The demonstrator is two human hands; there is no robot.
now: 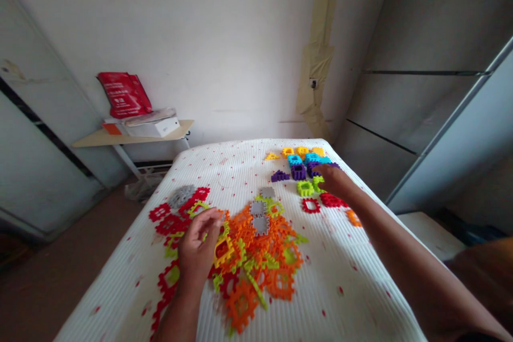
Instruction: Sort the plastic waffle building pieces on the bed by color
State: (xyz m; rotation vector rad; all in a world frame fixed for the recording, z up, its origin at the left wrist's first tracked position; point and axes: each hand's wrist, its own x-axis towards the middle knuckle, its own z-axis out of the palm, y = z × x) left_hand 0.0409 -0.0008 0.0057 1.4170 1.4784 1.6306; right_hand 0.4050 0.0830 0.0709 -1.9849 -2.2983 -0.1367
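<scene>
My left hand (199,238) hovers at the left side of a mixed heap of toothed plastic building pieces, its fingers loosely curved and apart from the thumb. Nothing clear shows in its grasp. Below its fingertips are a yellow window-shaped piece (223,251) and orange pieces (242,299). Two grey square pieces (261,225) lie on top of the heap. Stretched out to the far right, my right hand (334,180) holds a lime-green piece (318,184) beside a lime-green stack (305,188). Its fingertips are partly hidden against the purple pieces behind.
Sorted by colour at the far right are yellow (287,152), blue (295,160), purple (298,172) and red pieces (311,205). Red pieces (172,223) and grey pieces (182,195) lie left. A side table (92,139) carries a red bag (122,95) and a white box (154,126).
</scene>
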